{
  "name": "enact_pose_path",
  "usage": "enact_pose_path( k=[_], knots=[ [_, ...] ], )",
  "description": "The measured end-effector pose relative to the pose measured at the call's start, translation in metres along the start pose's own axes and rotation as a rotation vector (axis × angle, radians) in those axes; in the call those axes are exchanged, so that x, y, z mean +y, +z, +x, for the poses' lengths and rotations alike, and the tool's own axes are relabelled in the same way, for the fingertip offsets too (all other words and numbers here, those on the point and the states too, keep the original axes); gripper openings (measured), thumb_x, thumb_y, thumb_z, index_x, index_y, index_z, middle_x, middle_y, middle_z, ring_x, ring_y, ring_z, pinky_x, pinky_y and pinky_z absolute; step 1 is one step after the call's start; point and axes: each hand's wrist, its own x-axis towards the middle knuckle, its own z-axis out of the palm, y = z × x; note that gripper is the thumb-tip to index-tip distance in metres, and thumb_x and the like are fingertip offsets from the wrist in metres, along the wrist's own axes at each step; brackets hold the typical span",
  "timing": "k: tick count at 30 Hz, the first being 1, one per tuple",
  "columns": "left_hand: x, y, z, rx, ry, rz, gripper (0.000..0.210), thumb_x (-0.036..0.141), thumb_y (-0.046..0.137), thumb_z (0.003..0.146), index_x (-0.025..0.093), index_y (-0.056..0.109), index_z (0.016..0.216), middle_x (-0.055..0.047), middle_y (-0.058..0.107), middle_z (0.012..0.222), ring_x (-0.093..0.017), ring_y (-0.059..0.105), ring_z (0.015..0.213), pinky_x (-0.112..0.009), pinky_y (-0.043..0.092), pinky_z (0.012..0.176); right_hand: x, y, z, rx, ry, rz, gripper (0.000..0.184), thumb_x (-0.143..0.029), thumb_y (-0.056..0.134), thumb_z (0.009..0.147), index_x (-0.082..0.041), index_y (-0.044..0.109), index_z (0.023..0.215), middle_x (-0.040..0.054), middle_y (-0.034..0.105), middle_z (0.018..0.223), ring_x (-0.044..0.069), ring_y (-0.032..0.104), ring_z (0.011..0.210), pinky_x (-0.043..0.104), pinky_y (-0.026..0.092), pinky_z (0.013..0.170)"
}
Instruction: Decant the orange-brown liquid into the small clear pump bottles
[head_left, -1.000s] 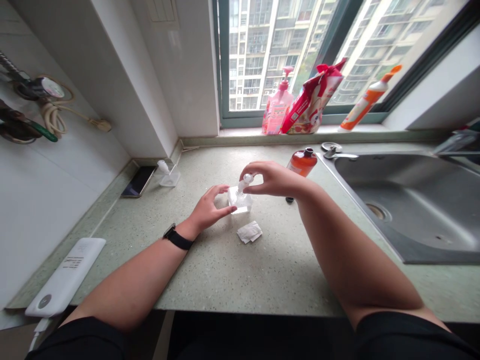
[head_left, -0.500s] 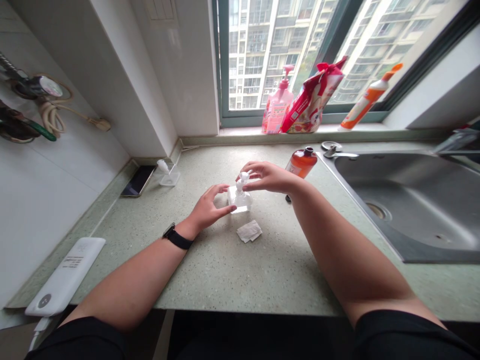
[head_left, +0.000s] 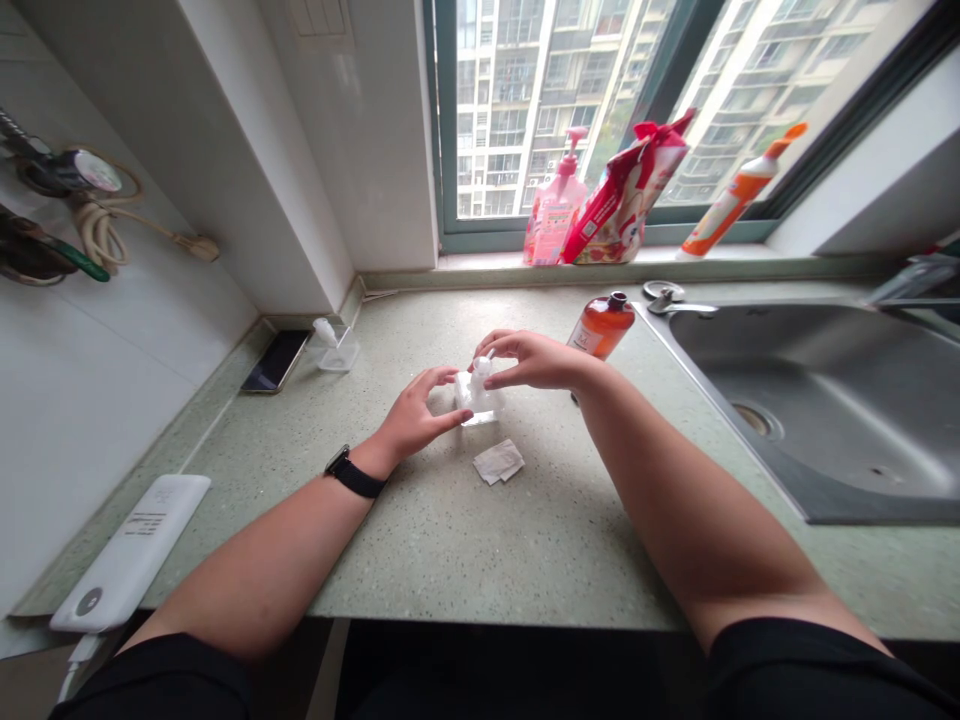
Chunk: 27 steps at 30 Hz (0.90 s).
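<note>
A small clear square bottle (head_left: pixel 480 408) stands on the speckled green counter (head_left: pixel 420 560). My left hand (head_left: pixel 420 412) grips it from the left, thumb on the near side and fingers behind. Above its mouth my right hand (head_left: pixel 529 360) holds a whitish pump head (head_left: pixel 482 368) between thumb and fingers. Whether the pump is seated on the neck I cannot tell. A folded white tissue (head_left: pixel 499 461) lies just in front of the bottle. Behind my right wrist stands an amber bottle (head_left: pixel 602 328) with an uncapped dark neck.
A second clear pump bottle (head_left: pixel 336 348) and a phone (head_left: pixel 276 361) are at the back left. A white power bank (head_left: pixel 135 550) lies at the left edge. The steel sink (head_left: pixel 825 400) is on the right. A pink pump bottle (head_left: pixel 553 215), red bag (head_left: pixel 630 190) and orange bottle (head_left: pixel 735 200) line the sill.
My right hand and the pump head have shifted slightly down and left, lower against the bottle. My left hand and the bottle have stayed in place.
</note>
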Motion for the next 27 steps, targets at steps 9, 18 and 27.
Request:
enact_pose_path(
  k=[9, 18, 27],
  knots=[
    [-0.0003, -0.0003, 0.0002, -0.010, -0.006, -0.012, 0.059, 0.047, 0.085, 0.085, 0.026, 0.063, 0.136, -0.011, 0.070, 0.138, -0.031, 0.069, 0.127, -0.050, 0.051, 0.114, 0.0072, 0.0007, 0.0000, -0.058, 0.023, 0.074, 0.034, -0.051, 0.082, 0.081, -0.028, 0.085, 0.106, 0.0082, 0.071, 0.132, 0.028, 0.067, 0.124, 0.045, 0.047, 0.114],
    [0.0005, -0.0002, 0.0000, -0.007, -0.018, -0.010, 0.062, 0.048, 0.086, 0.084, 0.026, 0.062, 0.137, -0.010, 0.070, 0.138, -0.030, 0.069, 0.127, -0.049, 0.051, 0.115, 0.0097, -0.0008, -0.0002, -0.082, 0.040, 0.131, 0.033, -0.051, 0.083, 0.080, -0.028, 0.086, 0.102, 0.0092, 0.071, 0.134, 0.029, 0.066, 0.126, 0.045, 0.046, 0.116],
    [-0.0011, 0.0000, -0.0001, -0.012, -0.014, 0.008, 0.064, 0.047, 0.086, 0.084, 0.027, 0.062, 0.140, -0.009, 0.070, 0.136, -0.029, 0.069, 0.126, -0.048, 0.051, 0.115, 0.0106, 0.0010, 0.0001, -0.075, 0.070, 0.164, 0.031, -0.053, 0.087, 0.075, -0.025, 0.083, 0.086, 0.0106, 0.072, 0.134, 0.031, 0.067, 0.124, 0.048, 0.048, 0.113]
  ],
)
